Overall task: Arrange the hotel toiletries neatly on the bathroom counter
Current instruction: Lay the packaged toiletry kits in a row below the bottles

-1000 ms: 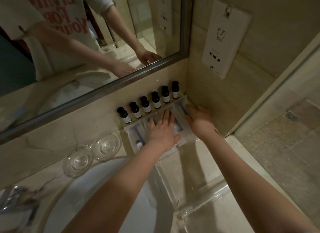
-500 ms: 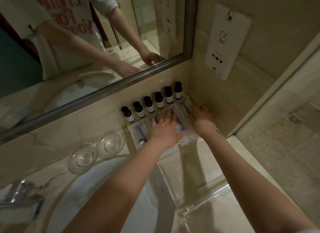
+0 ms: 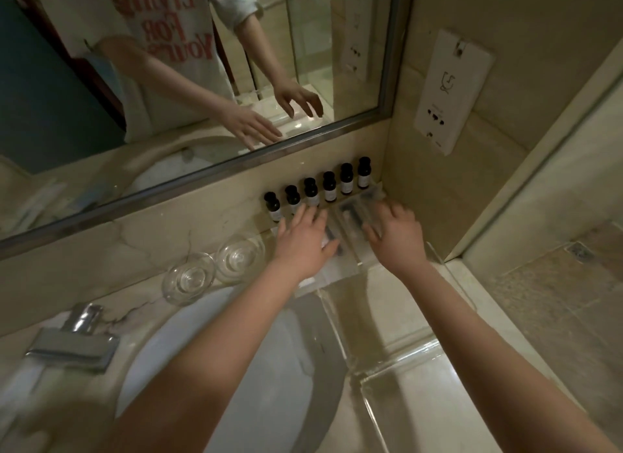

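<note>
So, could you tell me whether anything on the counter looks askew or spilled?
Nothing stands out. The six dark bottles stand upright in an even row below the mirror, the wrapped packets lie flat under the left hand and right hand, and no spill shows.

Head view, steeply down, close
</note>
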Available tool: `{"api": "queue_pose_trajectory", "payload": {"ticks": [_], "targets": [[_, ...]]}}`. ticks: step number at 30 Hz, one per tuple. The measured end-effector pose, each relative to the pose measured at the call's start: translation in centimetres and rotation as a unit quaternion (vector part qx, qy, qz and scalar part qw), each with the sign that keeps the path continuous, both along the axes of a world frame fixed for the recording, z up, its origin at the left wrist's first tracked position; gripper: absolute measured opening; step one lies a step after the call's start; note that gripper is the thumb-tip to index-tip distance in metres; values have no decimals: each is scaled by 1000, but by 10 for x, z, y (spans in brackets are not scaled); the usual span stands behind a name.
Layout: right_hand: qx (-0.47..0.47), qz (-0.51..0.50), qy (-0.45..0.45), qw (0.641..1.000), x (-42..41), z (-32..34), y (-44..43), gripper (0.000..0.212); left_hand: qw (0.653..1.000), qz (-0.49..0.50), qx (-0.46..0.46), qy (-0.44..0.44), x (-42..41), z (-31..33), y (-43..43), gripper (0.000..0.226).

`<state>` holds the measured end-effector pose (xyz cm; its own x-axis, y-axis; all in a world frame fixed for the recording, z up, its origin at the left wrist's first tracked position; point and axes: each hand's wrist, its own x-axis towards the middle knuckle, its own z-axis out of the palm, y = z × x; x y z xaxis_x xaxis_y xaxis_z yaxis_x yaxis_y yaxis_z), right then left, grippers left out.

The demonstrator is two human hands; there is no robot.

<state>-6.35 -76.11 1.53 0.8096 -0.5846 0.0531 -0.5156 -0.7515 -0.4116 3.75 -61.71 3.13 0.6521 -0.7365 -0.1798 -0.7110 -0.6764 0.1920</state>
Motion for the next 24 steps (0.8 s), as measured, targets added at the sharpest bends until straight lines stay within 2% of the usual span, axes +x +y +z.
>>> {"api": "queue_pose_trajectory", "payload": {"ticks": [4,11,17,24], "targets": [[-21,63,-38,997,-15,14,39,50,999,44,-20,-9,-10,21,48,65],[-33,139,-49,989,-36,28,125,44,993,113,-42,-17,-34,31,142,62],[-25,215,-18,976,-37,26,209,45,983,177,-43,-17,-60,21,232,59],[3,331,32,943,-25,9,319,47,960,280,-16,14,-82,-10,362,59]]}}
